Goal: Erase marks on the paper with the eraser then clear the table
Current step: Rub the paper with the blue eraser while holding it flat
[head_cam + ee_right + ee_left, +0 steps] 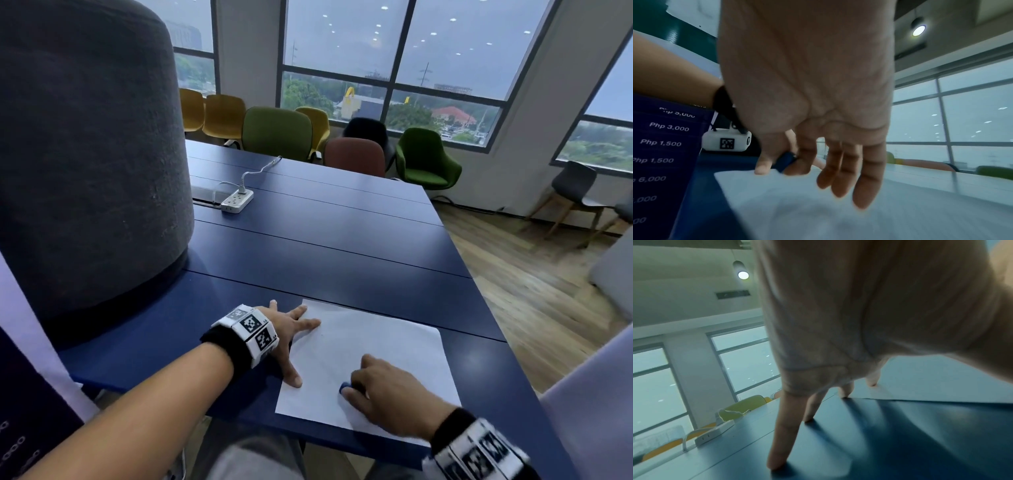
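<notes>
The paper point(370, 359), a thin, limp white sheet, lies flat at the near edge of the blue worktop point(325, 246), and I judge it light enough to slide or crumple under rubbing. The left hand point(291, 337), fingers spread straight, presses its left edge, which seems the right place to pin it. The right hand point(387, 387) pinches the small blue eraser point(343, 388) against the sheet between thumb and forefinger.
</notes>
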The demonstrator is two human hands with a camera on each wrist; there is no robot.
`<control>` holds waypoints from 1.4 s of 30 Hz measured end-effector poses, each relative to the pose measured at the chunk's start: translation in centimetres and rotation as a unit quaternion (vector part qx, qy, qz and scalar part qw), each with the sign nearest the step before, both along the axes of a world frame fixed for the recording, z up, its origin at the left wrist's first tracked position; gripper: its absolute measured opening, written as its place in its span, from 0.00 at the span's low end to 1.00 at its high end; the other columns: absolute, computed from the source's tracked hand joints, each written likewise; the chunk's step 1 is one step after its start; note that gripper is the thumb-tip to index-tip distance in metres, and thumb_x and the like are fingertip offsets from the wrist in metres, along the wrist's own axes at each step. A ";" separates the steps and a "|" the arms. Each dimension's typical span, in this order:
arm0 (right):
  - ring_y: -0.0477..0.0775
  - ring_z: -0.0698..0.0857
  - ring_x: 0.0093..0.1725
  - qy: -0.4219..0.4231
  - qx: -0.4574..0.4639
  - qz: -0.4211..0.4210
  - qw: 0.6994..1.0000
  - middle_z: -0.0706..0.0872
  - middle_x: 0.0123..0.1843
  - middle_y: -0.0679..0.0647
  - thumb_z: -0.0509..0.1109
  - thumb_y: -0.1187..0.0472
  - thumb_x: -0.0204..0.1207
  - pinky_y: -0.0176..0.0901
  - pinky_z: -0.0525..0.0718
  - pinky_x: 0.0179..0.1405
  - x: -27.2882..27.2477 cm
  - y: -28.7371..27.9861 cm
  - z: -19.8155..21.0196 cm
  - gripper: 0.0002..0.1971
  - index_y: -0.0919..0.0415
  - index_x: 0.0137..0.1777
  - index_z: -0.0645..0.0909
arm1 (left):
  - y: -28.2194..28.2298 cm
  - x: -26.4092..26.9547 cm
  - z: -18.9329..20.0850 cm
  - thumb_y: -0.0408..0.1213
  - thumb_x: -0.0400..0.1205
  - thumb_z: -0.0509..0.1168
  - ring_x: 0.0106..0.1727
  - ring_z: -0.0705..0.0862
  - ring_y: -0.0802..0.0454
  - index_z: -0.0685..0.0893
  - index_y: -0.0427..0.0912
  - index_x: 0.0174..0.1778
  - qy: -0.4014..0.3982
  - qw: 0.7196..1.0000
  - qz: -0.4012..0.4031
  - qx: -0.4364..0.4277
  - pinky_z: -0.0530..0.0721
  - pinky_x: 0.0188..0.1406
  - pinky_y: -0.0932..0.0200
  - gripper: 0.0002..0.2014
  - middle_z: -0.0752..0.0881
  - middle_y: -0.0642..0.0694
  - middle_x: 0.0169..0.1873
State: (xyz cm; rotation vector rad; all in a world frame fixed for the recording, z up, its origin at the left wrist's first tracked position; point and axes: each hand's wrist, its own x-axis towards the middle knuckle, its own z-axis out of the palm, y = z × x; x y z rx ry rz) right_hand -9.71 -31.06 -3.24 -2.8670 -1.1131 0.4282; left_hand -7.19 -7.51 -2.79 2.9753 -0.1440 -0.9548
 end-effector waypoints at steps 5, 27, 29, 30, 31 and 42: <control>0.44 0.74 0.61 -0.027 0.098 -0.057 0.993 0.73 0.68 0.42 0.32 0.29 0.74 0.36 0.74 0.57 -2.3 -3.1 -3.9 0.40 0.54 0.56 0.79 | 0.0 0.4 -0.1 0.67 0.63 0.78 0.85 0.37 0.34 0.40 0.73 0.83 0.009 1.000 0.016 -0.010 0.51 0.79 0.27 0.62 0.35 0.65 0.84; 0.26 0.60 0.63 -0.038 0.249 -0.118 0.961 0.64 0.68 0.28 0.24 0.20 0.63 0.29 0.66 0.60 -3.1 -4.3 -8.2 0.49 0.53 0.41 0.79 | -7.4 -7.8 -6.1 0.66 0.81 0.24 0.82 0.24 0.49 0.30 0.56 0.84 -0.120 0.990 -0.016 -0.070 0.25 0.79 0.41 0.35 0.23 0.58 0.79; 0.26 0.60 0.64 -0.023 0.240 -0.123 0.963 0.61 0.68 0.25 0.22 0.19 0.59 0.28 0.65 0.61 -3.1 -4.3 -7.9 0.47 0.49 0.41 0.74 | -5.6 -7.5 -5.6 0.61 0.87 0.32 0.82 0.25 0.49 0.30 0.51 0.84 -0.113 0.991 0.059 -0.039 0.27 0.80 0.39 0.33 0.25 0.54 0.81; 0.26 0.60 0.65 -0.018 0.237 -0.125 0.963 0.61 0.68 0.25 0.21 0.18 0.58 0.27 0.64 0.62 -3.1 -4.3 -7.9 0.46 0.48 0.41 0.73 | -4.9 -7.3 -5.4 0.62 0.87 0.33 0.83 0.26 0.48 0.29 0.48 0.84 -0.107 0.989 0.096 -0.032 0.27 0.80 0.38 0.35 0.25 0.51 0.82; 0.27 0.61 0.65 -0.014 0.240 -0.127 0.962 0.61 0.68 0.25 0.22 0.18 0.57 0.26 0.64 0.62 -3.2 -4.3 -7.9 0.46 0.48 0.40 0.73 | -4.5 -7.1 -5.2 0.63 0.86 0.33 0.83 0.26 0.47 0.28 0.45 0.84 -0.104 0.986 0.125 -0.026 0.27 0.80 0.37 0.37 0.24 0.49 0.81; 0.29 0.61 0.65 -0.014 0.240 -0.125 0.963 0.62 0.70 0.28 0.22 0.19 0.58 0.27 0.63 0.62 -3.2 -4.3 -8.0 0.53 0.54 0.45 0.80 | -4.8 -7.5 -4.4 0.74 0.66 0.19 0.83 0.26 0.46 0.28 0.42 0.83 -0.067 0.993 0.093 0.000 0.28 0.79 0.36 0.53 0.24 0.47 0.80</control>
